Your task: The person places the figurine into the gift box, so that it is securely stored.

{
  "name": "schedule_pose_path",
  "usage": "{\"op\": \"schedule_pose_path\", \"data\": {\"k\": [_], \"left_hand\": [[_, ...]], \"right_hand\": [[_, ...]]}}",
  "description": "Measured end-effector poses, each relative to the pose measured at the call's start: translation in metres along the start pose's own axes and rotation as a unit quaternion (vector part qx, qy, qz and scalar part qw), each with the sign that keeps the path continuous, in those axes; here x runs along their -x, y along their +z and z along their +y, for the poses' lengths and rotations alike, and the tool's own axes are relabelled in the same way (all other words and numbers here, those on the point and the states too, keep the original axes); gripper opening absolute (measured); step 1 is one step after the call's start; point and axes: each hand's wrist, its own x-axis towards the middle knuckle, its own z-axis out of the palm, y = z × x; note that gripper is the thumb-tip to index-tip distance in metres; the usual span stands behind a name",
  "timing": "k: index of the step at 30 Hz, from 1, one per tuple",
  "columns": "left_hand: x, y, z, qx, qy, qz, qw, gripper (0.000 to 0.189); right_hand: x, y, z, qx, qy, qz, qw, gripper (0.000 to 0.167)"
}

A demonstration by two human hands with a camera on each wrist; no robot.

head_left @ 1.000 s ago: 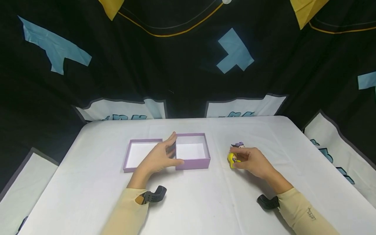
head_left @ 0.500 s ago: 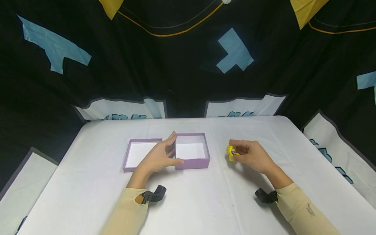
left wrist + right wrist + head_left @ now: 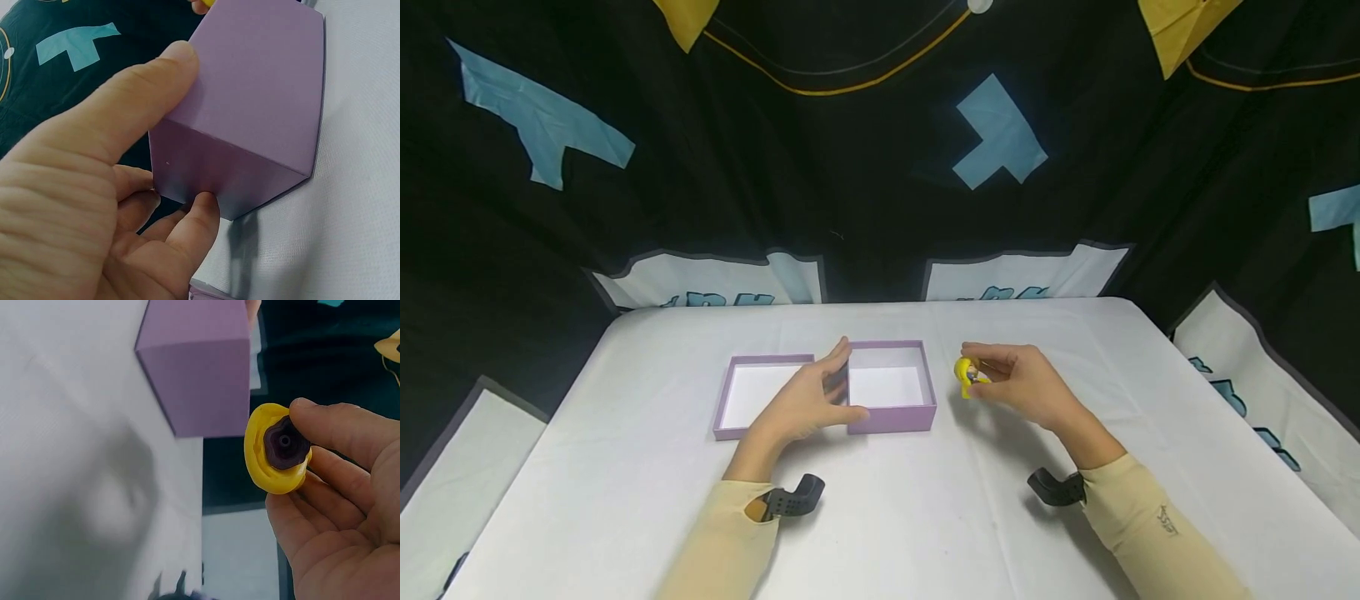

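Note:
My right hand (image 3: 1026,379) pinches a small yellow-haired figurine (image 3: 967,377) between thumb and fingers, raised over the table just right of the purple box. In the right wrist view, the underside of the figurine (image 3: 269,450) faces the camera, showing a dark scalloped base. My left hand (image 3: 808,392) grips the left side of the open purple box (image 3: 891,419), thumb on its front wall and fingers at its side, as the left wrist view of the box (image 3: 250,81) shows. The box's white inside holds nothing visible.
A shallow purple lid (image 3: 727,400) lies left of the box, partly behind my left hand. A dark spiky thing with a purple tinge (image 3: 178,596) pokes in at the bottom of the right wrist view. A white cloth (image 3: 880,517) covers the table; a black curtain (image 3: 880,192) hangs behind.
My right hand has lifted the yellow-haired figurine off the table and carried it left toward the box. The purple-haired figurine seen behind that hand earlier is now hidden in the head view. The left hand stays put.

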Motion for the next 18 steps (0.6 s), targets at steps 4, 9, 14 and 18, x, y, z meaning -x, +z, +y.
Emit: {"op": "schedule_pose_path", "data": {"k": [4,9,14,18], "left_hand": [[0.0,0.0,0.0,-0.002,-0.002,0.002,1.0,0.108],[0.001,0.0,0.0,-0.003,-0.004,0.001,1.0,0.108],[0.001,0.0,0.001,0.005,-0.002,0.002,1.0,0.108],[0.001,0.0,0.0,0.011,-0.002,0.001,0.9999,0.109]], "right_hand": [[-0.005,0.005,-0.009,0.006,-0.012,-0.006,0.9999,0.054],[-0.01,0.011,-0.014,-0.01,-0.017,-0.012,0.9997,0.052],[-0.013,0.017,-0.018,-0.003,-0.017,-0.016,0.9997,0.052],[-0.016,0.021,-0.021,0.004,-0.019,-0.02,0.9996,0.052]]}}
